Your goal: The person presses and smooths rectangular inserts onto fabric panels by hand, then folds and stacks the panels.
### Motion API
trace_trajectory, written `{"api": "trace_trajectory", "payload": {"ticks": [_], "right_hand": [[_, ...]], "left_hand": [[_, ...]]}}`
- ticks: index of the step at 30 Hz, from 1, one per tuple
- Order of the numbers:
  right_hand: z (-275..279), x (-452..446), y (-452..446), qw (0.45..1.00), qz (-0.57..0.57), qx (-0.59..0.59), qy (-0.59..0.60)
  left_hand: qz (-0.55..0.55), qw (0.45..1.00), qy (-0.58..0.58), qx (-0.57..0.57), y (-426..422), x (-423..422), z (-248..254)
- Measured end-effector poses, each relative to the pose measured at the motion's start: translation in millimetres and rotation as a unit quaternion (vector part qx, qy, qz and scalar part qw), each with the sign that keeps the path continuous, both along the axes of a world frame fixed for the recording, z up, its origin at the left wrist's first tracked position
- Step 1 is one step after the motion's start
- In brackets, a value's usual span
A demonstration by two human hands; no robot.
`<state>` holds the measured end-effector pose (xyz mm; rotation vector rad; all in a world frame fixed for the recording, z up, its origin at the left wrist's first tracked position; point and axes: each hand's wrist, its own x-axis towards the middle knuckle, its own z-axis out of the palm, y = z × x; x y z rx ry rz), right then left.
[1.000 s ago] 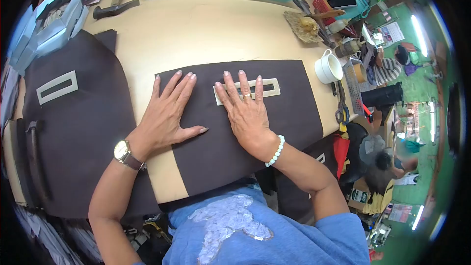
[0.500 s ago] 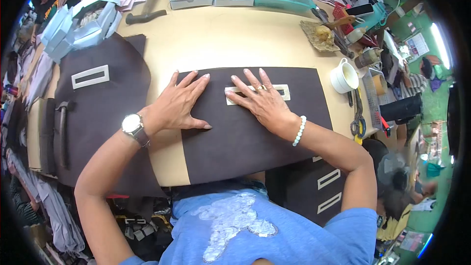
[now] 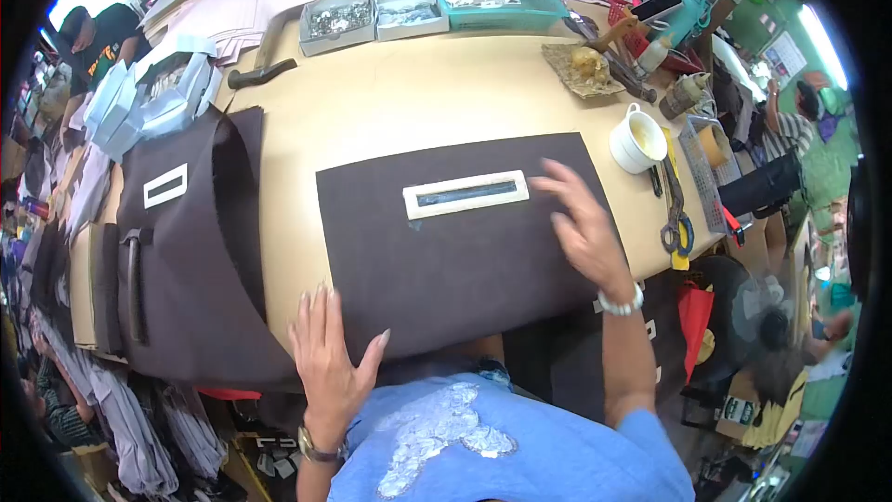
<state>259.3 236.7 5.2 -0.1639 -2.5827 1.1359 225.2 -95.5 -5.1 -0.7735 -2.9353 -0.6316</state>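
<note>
A dark brown panel of fabric or leather (image 3: 446, 270) lies flat on the table. A cream rectangular frame piece (image 3: 466, 194) with a dark slot sits on its upper half, a small bluish mark just below its left end. My left hand (image 3: 330, 353) is open at the panel's lower left corner, fingers stretched out, holding nothing. Just right of the frame piece, my right hand (image 3: 585, 232) is open and somewhat blurred, its fingers apart and nothing in them.
Another dark panel (image 3: 195, 279) with a cream frame piece and a hammer (image 3: 135, 288) lies at left. A second hammer (image 3: 263, 72), boxes of small parts (image 3: 339, 26) and a teal tray (image 3: 497, 14) stand at the back. At right are a white cup (image 3: 639, 141) and scissors (image 3: 676, 223).
My right hand has lifted off the frame piece and moved right, uncovering it. My left hand has drawn back toward me to the panel's lower left corner. The view has shifted slightly.
</note>
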Motion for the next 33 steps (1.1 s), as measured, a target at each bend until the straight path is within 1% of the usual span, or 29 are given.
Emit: {"api": "trace_trajectory", "payload": {"ticks": [1, 2, 4, 6, 8, 9, 10, 11, 12, 13, 14, 15, 16, 17, 18, 19, 20, 21, 22, 23, 24, 25, 26, 27, 28, 29, 30, 31, 33], "right_hand": [[-2.7, 20.9, 5.2, 0.989, -0.098, 0.109, 0.01], [-12.7, 43.1, 10.8, 0.962, -0.19, 0.194, -0.02], [-39.3, 80.9, 10.7, 0.885, -0.347, 0.302, -0.069], [-53.4, 96.4, 2.4, 0.892, -0.37, 0.257, -0.034], [-53.1, 101.3, -6.3, 0.889, -0.394, 0.231, -0.017], [-51.7, 99.5, -6.1, 0.909, -0.382, 0.168, -0.007], [-50.3, 94.6, -3.7, 0.924, -0.367, 0.103, 0.006], [-48.2, 86.5, 0.2, 0.937, -0.348, 0.038, 0.022], [-41.0, 76.0, 6.8, 0.937, -0.344, -0.027, 0.047], [-32.0, 68.7, 19.2, 0.937, -0.337, -0.086, 0.036], [-29.8, 55.6, 35.7, 0.945, -0.286, -0.117, 0.105], [-18.7, 33.5, 46.3, 0.947, -0.247, -0.126, 0.159], [-9.2, 11.9, 58.7, 0.95, -0.232, -0.144, 0.152], [6.0, -12.4, 68.5, 0.949, -0.221, -0.202, 0.097], [-3.1, -42.2, 95.2, 0.946, -0.174, -0.255, 0.102], [-8.4, -74.6, 113.2, 0.943, -0.147, -0.27, 0.127], [-5.9, -109.2, 126.7, 0.948, -0.164, -0.258, 0.093], [-2.6, -141.0, 138.6, 0.933, -0.161, -0.311, 0.078], [-6.9, -176.0, 162.4, 0.928, -0.159, -0.323, 0.093], [7.9, -202.2, 170.5, 0.911, -0.126, -0.37, 0.129], [35.3, -222.4, 172.8, 0.938, -0.167, -0.275, 0.126], [57.5, -244.5, 188.1, 0.929, -0.13, -0.299, 0.177], [81.9, -266.5, 210.8, 0.933, -0.082, -0.258, 0.238], [131.0, -248.2, 167.5, 0.897, -0.107, -0.293, 0.314], [152.5, -255.5, 190.9, 0.895, -0.007, -0.274, 0.353], [175.4, -252.8, 197.4, 0.886, 0.01, -0.261, 0.383], [196.1, -235.1, 177.2, 0.879, -0.033, -0.269, 0.392], [200.1, -240.5, 230.1, 0.867, 0.062, -0.271, 0.413], [207.6, -197.6, 206.3, 0.892, 0.055, -0.256, 0.37]], "left_hand": [[0.02, 1.0, 0.006, -0.005, -5.2, 6.1, -8.6], [0.04, 0.999, 0.009, -0.009, -9.1, 11.9, -16.9], [0.051, 0.998, 0.023, 0.001, -8.9, 12.7, -26.0], [0.032, 0.998, 0.041, 0.026, -8.8, 9.7, -30.4], [-0.001, 0.995, 0.023, 0.095, -8.0, 2.0, -34.8], [-0.017, 0.991, 0.016, 0.131, -5.5, -4.3, -34.9], [-0.045, 0.986, 0.059, 0.148, 0.1, -13.7, -31.0], [-0.001, 0.977, -0.021, 0.211, 2.4, -20.0, -24.5], [0.045, 0.956, -0.1, 0.271, 2.7, -25.2, -15.6], [0.091, 0.924, -0.176, 0.329, 3.3, -31.7, -6.8], [0.044, 0.917, -0.17, 0.359, 0.4, -49.6, 1.3], [0.037, 0.891, -0.18, 0.415, 4.3, -69.4, 11.1], [0.054, 0.883, -0.18, 0.429, 13.1, -89.0, 25.3], [0.039, 0.874, -0.192, 0.444, 20.5, -111.4, 36.8], [0.015, 0.85, -0.243, 0.467, 25.0, -140.6, 40.3], [0.004, 0.835, -0.239, 0.496, 31.4, -173.3, 38.3], [0.035, 0.818, -0.282, 0.5, 38.3, -206.5, 40.1], [0.087, 0.782, -0.355, 0.505, 43.8, -239.7, 44.4], [0.099, 0.741, -0.397, 0.533, 50.8, -271.7, 48.7], [0.122, 0.771, -0.345, 0.521, 57.2, -294.1, 59.2], [0.092, 0.814, -0.294, 0.493, 62.1, -305.2, 82.5], [0.013, 0.804, -0.253, 0.538, 62.1, -332.4, 95.8], [0.055, 0.78, -0.195, 0.592, 70.7, -322.7, 130.3], [0.016, 0.783, -0.163, 0.601, 67.1, -332.9, 153.6], [-0.022, 0.784, -0.134, 0.606, 61.5, -343.2, 171.5], [-0.129, 0.775, -0.105, 0.61, 53.7, -342.1, 186.4], [-0.137, 0.766, -0.09, 0.622, 49.0, -332.2, 197.6], [-0.139, 0.777, -0.077, 0.609, 45.0, -315.0, 203.8], [-0.193, 0.776, -0.057, 0.598, 18.4, -323.7, 186.7]]}}
